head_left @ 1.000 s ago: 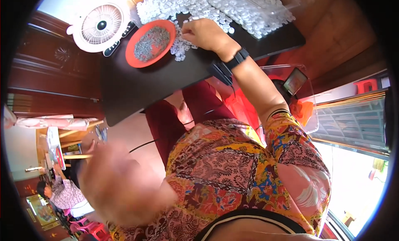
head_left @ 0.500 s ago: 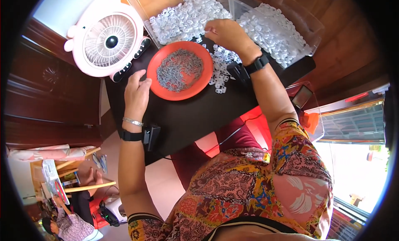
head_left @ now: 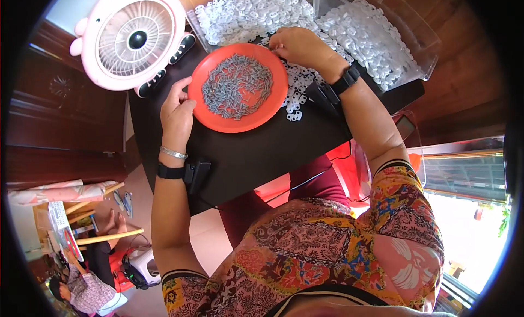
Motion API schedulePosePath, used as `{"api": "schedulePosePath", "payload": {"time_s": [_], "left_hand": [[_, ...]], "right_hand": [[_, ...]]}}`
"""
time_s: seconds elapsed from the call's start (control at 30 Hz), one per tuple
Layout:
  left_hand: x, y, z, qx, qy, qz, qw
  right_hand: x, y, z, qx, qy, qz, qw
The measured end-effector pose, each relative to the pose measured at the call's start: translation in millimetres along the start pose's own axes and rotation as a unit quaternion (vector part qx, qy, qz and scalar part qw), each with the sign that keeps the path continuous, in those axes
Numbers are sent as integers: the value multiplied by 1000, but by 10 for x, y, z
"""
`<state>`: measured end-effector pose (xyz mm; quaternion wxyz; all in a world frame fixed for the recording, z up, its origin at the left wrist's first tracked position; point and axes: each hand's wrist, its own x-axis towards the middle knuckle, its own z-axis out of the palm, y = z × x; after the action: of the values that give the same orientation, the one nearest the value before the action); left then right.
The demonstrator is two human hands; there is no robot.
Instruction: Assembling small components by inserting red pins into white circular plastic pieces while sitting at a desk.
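Note:
A round red-orange plate (head_left: 222, 122) rests on the dark table, holding a spread of small grey metal pieces that look like screws (head_left: 234, 85). At its left rim is my left hand (head_left: 178, 112), fingers bent against the edge and partly hidden by it. My right hand (head_left: 297, 45) reaches over to the upper right rim, its thumb and fingers closed there on the plate's edge. Under and beside my right wrist lie loose white plastic pieces with holes (head_left: 295, 93). Each wrist wears a black strap with a small device.
Two clear bins heaped with white plastic pieces (head_left: 248, 14) (head_left: 365, 41) stand at the back. A pink fan (head_left: 137, 41) is at the far left of the dark table (head_left: 229, 167). Another person (head_left: 90, 287) sits at the lower left, beyond the table.
My right hand has come from the white pieces to the plate's rim. The left hand has closed in on the rim. The plate has shifted slightly right, and the grey pieces look more spread.

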<state>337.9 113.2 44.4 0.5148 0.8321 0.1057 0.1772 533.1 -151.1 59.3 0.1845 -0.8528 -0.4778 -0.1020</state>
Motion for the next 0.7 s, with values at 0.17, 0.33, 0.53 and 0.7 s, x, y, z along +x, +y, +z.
{"api": "schedulePosePath", "payload": {"time_s": [0.17, 0.33, 0.53, 0.7], "left_hand": [[-25, -5, -84, -17, -10, -23, 1000], [-26, 78, -214, -43, -34, -100, 993], [-30, 120, -247, -33, -82, -113, 990], [-27, 136, -204, -41, -81, -88, 992]], "right_hand": [[-55, -4, -11, 0, -2, -5, 1000], [-59, 29, -50, -2, -33, 19, 999], [-51, -11, 12, -25, -14, 17, 999], [-8, -33, 7, -12, -47, 47, 998]]}}
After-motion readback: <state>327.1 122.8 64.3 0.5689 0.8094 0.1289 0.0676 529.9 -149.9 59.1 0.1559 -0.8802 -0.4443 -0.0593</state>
